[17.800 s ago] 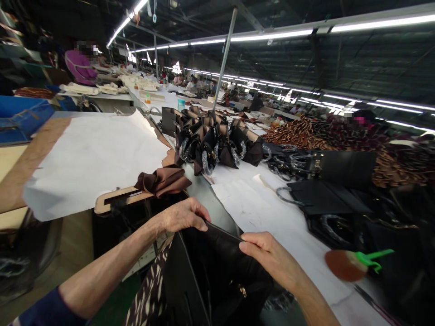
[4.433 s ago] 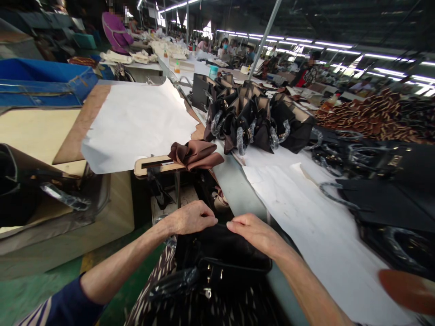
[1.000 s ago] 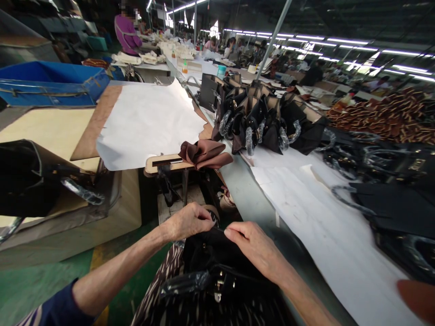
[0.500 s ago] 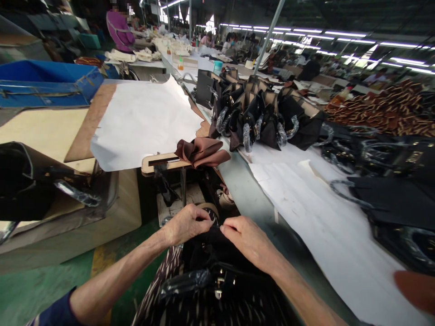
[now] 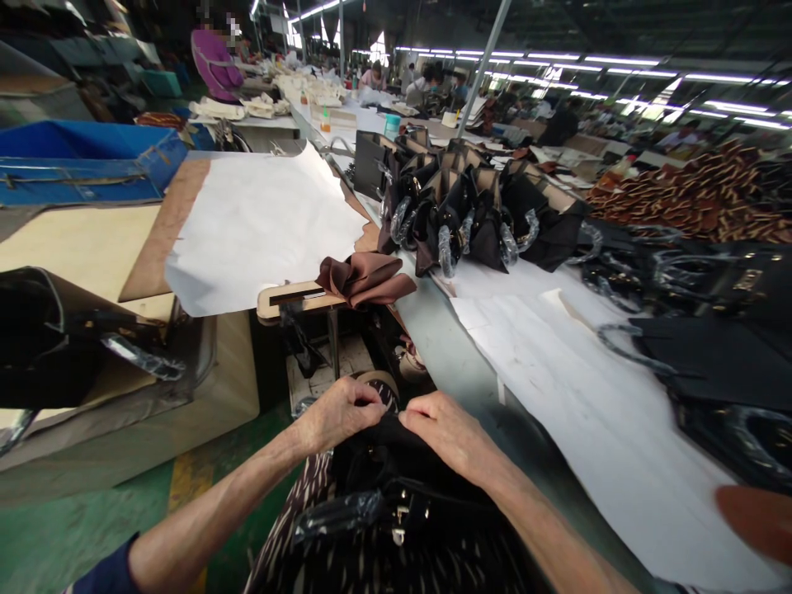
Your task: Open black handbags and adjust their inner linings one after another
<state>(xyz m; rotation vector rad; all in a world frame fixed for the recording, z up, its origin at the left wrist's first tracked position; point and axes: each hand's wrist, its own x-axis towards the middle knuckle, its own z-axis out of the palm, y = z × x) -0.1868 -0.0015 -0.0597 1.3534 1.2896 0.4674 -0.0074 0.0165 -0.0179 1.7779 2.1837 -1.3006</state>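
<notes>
So left hand (image 5: 340, 411) and right hand (image 5: 449, 431) sit closer together than earlier, fingers pinching the 12 o'clock edge of the bag (image 5: 424, 469), probably the bit being worked.

Left fingers (image 5: 370, 411), right fingers (image 5: 419, 411) pinching black bag (image 5: 399, 464), clustered bags (image 5: 461, 202) ahead

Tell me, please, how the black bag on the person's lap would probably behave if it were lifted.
The black bag would likely sag rather than stand stiff, since its upper part looks soft and slumped. Its handle may feel slippery, being wrapped in clear plastic. The metal fittings could make that side hang slightly heavier.
</notes>
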